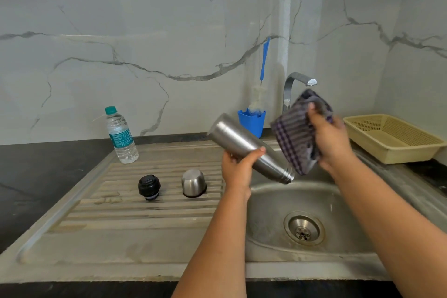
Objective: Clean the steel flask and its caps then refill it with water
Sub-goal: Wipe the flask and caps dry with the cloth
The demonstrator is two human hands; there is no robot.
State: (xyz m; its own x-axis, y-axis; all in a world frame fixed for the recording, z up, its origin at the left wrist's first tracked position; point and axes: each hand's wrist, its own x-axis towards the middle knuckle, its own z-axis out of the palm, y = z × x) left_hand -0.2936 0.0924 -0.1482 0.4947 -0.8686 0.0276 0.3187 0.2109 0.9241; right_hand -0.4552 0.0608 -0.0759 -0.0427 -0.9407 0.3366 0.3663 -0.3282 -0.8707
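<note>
Head view: left hand [235,169] grips tilted flask [244,145] over sink [271,203]; right hand [331,138] clutches cloth [296,133].

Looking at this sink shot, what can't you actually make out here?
Head view, the only one:
- Inside of the steel flask: mouth tilted down toward the sink, facing away.
- Right hand fingers: mostly behind the checked cloth.
- Water bottle label text: too small.
- Brush bristles: blurred against the wall.
</note>
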